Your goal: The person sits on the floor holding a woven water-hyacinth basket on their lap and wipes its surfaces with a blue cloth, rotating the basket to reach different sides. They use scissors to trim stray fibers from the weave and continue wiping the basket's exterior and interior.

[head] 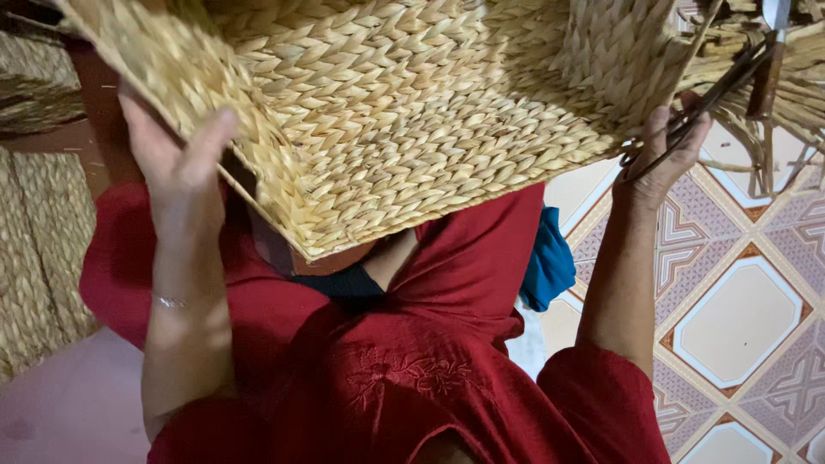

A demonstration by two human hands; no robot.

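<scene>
While the woven basket is held tilted above the lap, its near corner overhangs the red garment. Left hand grips the left rim. Right hand is closed on dark scissors beside loose straw ends. Basket contents not visible. Tiled floor lies open at right.

left hand raised, fingers curled | right hand raised, fingers closed

Both hands steady basket (woven).
</scene>
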